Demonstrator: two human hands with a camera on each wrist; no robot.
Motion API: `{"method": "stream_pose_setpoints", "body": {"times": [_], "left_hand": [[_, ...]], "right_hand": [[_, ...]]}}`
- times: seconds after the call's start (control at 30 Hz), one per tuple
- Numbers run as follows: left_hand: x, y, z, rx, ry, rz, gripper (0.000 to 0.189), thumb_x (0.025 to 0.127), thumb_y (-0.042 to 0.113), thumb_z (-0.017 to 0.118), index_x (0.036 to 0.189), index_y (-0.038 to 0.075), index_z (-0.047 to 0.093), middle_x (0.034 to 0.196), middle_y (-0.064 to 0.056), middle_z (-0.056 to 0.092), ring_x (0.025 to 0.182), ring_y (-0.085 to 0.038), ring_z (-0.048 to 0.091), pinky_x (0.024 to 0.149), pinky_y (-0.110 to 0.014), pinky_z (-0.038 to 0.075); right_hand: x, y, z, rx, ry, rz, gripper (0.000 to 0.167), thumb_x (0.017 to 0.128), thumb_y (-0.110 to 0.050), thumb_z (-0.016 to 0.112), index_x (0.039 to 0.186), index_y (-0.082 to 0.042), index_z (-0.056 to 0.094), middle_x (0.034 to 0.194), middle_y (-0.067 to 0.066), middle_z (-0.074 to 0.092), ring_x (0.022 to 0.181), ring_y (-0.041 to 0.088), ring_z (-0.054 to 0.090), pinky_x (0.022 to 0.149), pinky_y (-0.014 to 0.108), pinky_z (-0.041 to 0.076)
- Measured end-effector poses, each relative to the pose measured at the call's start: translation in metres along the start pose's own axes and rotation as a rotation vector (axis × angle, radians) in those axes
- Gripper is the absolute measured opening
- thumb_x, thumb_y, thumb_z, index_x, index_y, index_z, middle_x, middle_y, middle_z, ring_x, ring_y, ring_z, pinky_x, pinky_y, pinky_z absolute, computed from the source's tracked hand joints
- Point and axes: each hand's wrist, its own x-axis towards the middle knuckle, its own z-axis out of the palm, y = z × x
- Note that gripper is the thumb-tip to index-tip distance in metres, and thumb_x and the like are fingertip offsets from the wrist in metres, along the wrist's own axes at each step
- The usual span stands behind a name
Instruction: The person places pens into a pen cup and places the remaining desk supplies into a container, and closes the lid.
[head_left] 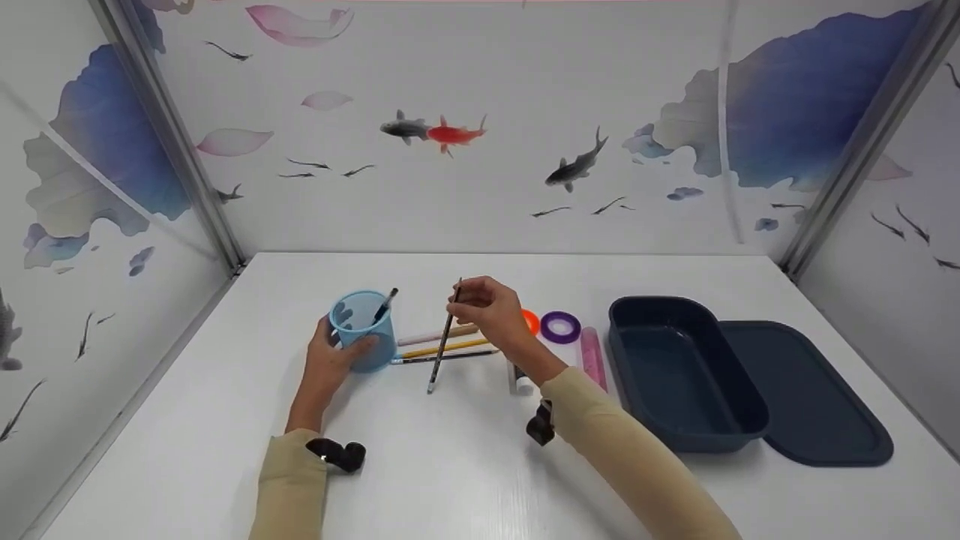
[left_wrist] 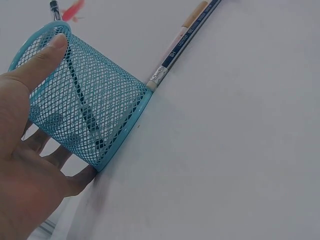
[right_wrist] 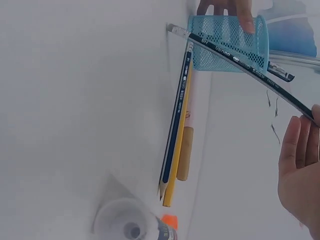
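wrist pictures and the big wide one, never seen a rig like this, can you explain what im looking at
No robot here: a person is working bare-handed. The wide picture comes from a camera worn on the head, looking forward and down; the other two come from small black wrist cameras, so they look tilted. The left hand holds a blue mesh cup with a slim dark stick inside. The right hand pinches a dark pencil. On the white table lie a yellow pencil, a navy pencil, a purple ring, a pink tube, a dark container and a flat lid.

R hand w/ pencil.
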Motion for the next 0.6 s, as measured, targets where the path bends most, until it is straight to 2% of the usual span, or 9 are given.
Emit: {"method": "stream_pose_setpoints", "body": {"times": [0.2, 0.37, 0.6], "left_hand": [[0.0, 0.0, 0.0, 0.005, -0.005, 0.003, 0.1, 0.087, 0.041, 0.077, 0.16, 0.009, 0.016, 0.167, -0.015, 0.022, 0.156, -0.038, 0.018, 0.127, -0.053, 0.023], [0.001, 0.001, -0.001, -0.018, -0.003, 0.013, 0.098, 0.087, 0.038, 0.077, 0.159, 0.008, 0.017, 0.166, -0.016, 0.023, 0.155, -0.039, 0.019, 0.127, -0.053, 0.024], [0.0, 0.002, -0.001, -0.026, -0.006, 0.007, 0.098, 0.087, 0.038, 0.077, 0.159, 0.009, 0.017, 0.166, -0.016, 0.023, 0.155, -0.039, 0.019, 0.126, -0.055, 0.024]], "right_hand": [[0.006, -0.015, 0.01, 0.021, 0.002, -0.047, 0.027, 0.093, -0.011, 0.07, 0.119, -0.005, 0.065, 0.108, 0.01, 0.07, 0.096, 0.015, 0.07, 0.088, 0.034, 0.063], [0.011, -0.034, 0.019, 0.097, 0.03, -0.089, 0.025, 0.094, -0.012, 0.069, 0.117, -0.003, 0.064, 0.106, 0.008, 0.07, 0.095, 0.014, 0.07, 0.085, 0.033, 0.063], [0.014, -0.053, 0.028, 0.163, 0.066, -0.143, 0.025, 0.096, -0.012, 0.067, 0.119, -0.001, 0.063, 0.109, 0.009, 0.068, 0.102, 0.018, 0.07, 0.09, 0.035, 0.062]]}}
